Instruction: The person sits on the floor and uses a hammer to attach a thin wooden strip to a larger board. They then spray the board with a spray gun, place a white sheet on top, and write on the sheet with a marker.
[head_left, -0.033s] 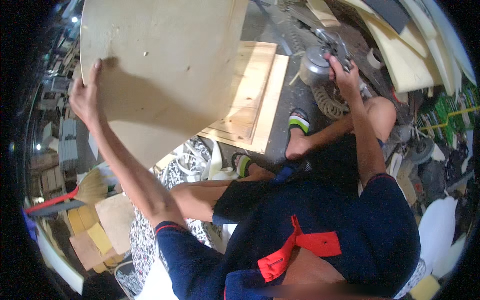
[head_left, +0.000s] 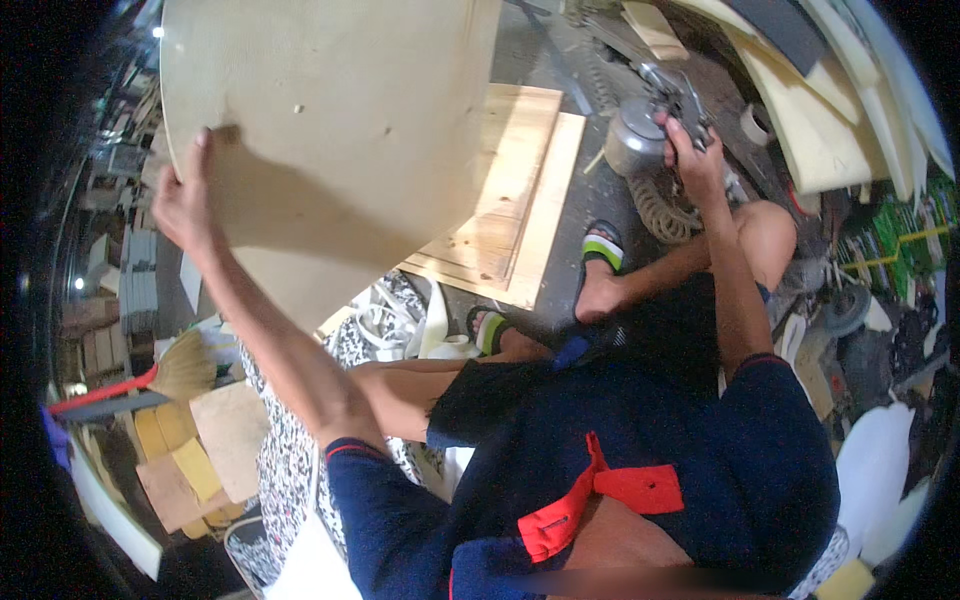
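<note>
From here I see a workshop: silver metal-cupped spray gun, beige coiled hose, knotty pale-wood panels, cream foam sheets.

right hand is out just past the right knee, fingers curled in a grip, right forearm running by that knee. left arm stretches way left of the knee, left hand clamped, thumb pointing away from the body
</note>
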{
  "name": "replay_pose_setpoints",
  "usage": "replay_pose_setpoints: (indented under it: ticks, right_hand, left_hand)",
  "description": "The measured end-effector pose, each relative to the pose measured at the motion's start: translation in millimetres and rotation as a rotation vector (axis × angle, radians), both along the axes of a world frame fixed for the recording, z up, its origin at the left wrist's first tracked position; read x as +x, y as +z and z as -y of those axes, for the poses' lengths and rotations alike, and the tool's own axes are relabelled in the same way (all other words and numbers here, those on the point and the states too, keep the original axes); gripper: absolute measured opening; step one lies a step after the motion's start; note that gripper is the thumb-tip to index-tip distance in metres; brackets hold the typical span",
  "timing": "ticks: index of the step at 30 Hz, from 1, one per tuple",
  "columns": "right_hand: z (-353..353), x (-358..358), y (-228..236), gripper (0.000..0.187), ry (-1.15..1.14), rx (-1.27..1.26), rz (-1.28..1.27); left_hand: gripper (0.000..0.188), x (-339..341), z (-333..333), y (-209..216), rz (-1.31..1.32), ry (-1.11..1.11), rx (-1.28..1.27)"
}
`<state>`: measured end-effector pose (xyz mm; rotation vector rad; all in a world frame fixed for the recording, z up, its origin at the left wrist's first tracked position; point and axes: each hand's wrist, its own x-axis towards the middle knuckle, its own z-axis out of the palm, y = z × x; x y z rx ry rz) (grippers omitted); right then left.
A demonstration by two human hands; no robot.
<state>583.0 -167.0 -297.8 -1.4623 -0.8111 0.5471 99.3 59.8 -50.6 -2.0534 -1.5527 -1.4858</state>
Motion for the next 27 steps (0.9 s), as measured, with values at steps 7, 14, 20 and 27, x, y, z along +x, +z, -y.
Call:
replay_pose_setpoints:
  ticks: [7, 14, 20, 27]
  right_hand:
    - [-17, -33, 11, 0.025, 0.2, 0.037, 0.064]
    - [-50, -125, 72, 0.023, 0.41, 0.094, 0.095]
    - [-58, -214, 134, 0.026, 0.658, 0.123, 0.129]
    - [-60, -307, 168, 0.028, 0.802, 0.148, 0.146]
  left_hand:
    - [0.038, -23, 30, -215, 0.54, 0.003, 0.113]
    - [0.048, -76, 45, -275, 0.584, 0.235, 0.014]
    - [0.06, -94, 45, -281, 1.081, 0.062, 0.029]
    - [0.062, -88, 34, -280, 1.318, 0.099, 0.14]
